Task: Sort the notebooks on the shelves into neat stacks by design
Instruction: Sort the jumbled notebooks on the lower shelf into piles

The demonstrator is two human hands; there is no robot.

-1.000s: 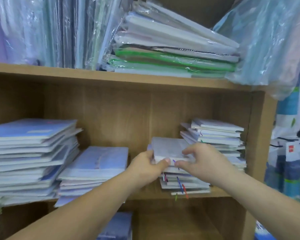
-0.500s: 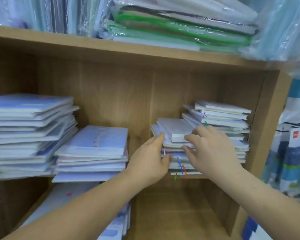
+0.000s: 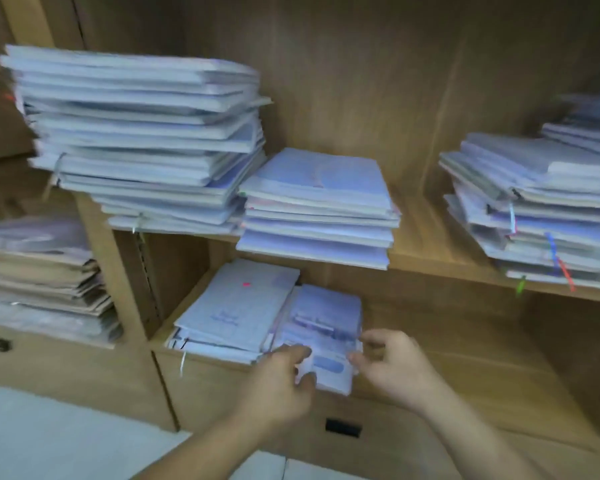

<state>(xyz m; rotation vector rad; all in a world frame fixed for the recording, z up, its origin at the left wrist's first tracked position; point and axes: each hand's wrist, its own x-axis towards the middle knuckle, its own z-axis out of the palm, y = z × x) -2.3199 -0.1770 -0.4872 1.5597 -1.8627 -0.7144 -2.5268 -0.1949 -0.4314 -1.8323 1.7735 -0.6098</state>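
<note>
Our left hand (image 3: 278,379) pinches the notebook (image 3: 326,320) by its near edge on the lower shelf (image 3: 430,341), beside a stack (image 3: 236,306), likely squaring it. Right hand (image 3: 392,368) curls at its side; we can't tell if it grips.

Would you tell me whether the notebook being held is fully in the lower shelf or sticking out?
Partly out: the notebook, gripped by the left hand, overhangs the lower shelf at its front edge.

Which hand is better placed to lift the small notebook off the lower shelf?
Left, probably. The left hand pinches the small notebook at its near edge; the right hand sits beside its right edge, contact unclear.
</note>
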